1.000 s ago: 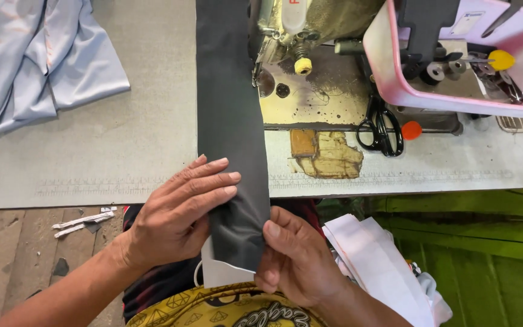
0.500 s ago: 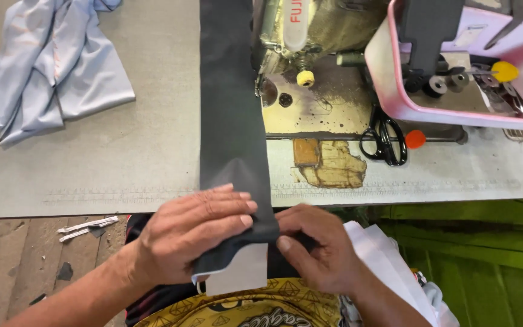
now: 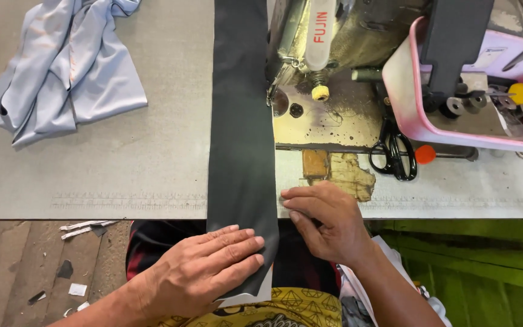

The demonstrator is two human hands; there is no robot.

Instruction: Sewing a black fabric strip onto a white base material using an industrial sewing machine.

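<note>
Dark strip: a long dark grey strip of cloth (image 3: 241,139) lies flat on the grey desk (image 3: 152,175). It runs from the far side, past the sewing machine, down over the near edge to the person's lap.

Left hand: the left hand (image 3: 204,275) lies flat on the near end of the strip, below the desk edge. Its fingers (image 3: 237,242) are straight and close together, pressing down on the cloth, not gripping it.

Right hand: the right hand (image 3: 328,221) is at the right edge of the strip, at the near edge of the desk. Its fingers (image 3: 295,203) are bent and close together, and the tips touch the side of the strip. I cannot tell if they pinch it.

White piece: a bit of white cloth (image 3: 255,290) peeks out under the near end of the strip.

Sewing machine: an old gold and cream metal sewing machine (image 3: 328,66) stands just right of the strip.

Scissors: black scissors (image 3: 394,148) lie on the desk, right of the machine plate.

Pink tray: a pink plastic tray (image 3: 407,91) with small metal bobbins and bits sits on the far right.

Blue cloth: a crumpled light blue cloth (image 3: 62,66) lies on the far left of the desk, well apart from the hands.
</note>
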